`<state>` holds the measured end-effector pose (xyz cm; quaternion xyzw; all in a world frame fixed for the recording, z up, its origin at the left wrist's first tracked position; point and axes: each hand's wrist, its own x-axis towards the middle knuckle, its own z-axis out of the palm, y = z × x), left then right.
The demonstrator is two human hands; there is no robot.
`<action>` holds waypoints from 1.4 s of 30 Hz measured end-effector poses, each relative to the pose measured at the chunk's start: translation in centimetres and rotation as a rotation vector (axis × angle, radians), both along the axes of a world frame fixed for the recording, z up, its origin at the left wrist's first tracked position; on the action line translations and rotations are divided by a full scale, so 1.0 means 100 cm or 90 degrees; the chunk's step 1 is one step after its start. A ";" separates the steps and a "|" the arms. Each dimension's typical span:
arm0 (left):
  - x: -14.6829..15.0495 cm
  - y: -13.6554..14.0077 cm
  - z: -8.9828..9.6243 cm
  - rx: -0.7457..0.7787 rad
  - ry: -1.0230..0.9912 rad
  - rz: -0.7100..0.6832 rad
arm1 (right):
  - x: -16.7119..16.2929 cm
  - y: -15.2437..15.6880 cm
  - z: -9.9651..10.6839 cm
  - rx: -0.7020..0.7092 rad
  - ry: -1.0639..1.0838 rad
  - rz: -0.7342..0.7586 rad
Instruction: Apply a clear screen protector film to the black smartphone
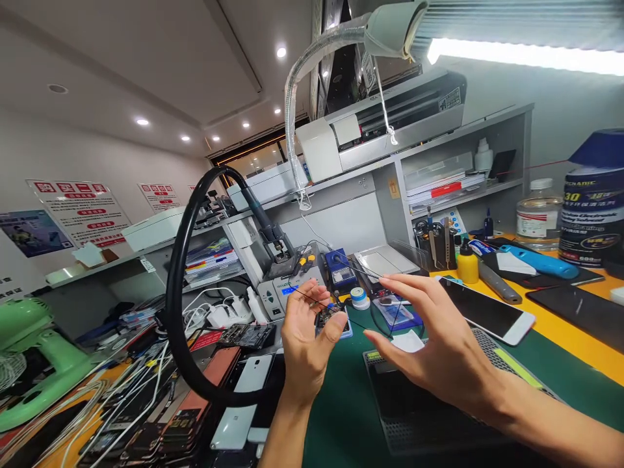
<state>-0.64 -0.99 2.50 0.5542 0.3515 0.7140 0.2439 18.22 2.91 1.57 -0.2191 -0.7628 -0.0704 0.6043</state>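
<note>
My left hand point(309, 338) is raised over the green mat point(336, 396), palm up, its fingers loosely curled and apart. Just beyond its thumb is a small dark circuit board point(322, 317), partly hidden; I cannot tell if they touch. Thin dark wires cross near the fingers. To the right, my right hand point(433, 331) hovers with thumb and fingers spread, with nothing seen in it. Below it lies a dark pad with a perforated grey border point(390, 426). A white scrap point(408, 341) shows past its thumb.
A thick black hose point(171, 292) loops at the left beside several phones point(253, 377) and cables. A white phone point(487, 309), yellow bottle point(467, 263) and large can point(591, 214) stand or lie at right. Behind are a hot-air station point(277, 296) and shelves point(463, 198); a lamp point(394, 29) hangs overhead.
</note>
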 end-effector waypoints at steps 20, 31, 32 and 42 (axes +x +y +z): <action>-0.003 0.006 -0.001 0.067 0.060 0.365 | -0.002 0.004 -0.004 0.007 -0.067 -0.024; -0.014 0.009 -0.003 0.088 0.041 0.400 | 0.004 0.012 -0.009 -0.064 -0.081 0.037; -0.015 0.009 -0.003 0.081 0.041 0.399 | 0.006 0.013 -0.010 -0.074 -0.084 0.044; -0.018 0.011 -0.007 0.068 0.124 0.339 | 0.045 0.024 -0.012 -0.170 -0.099 0.117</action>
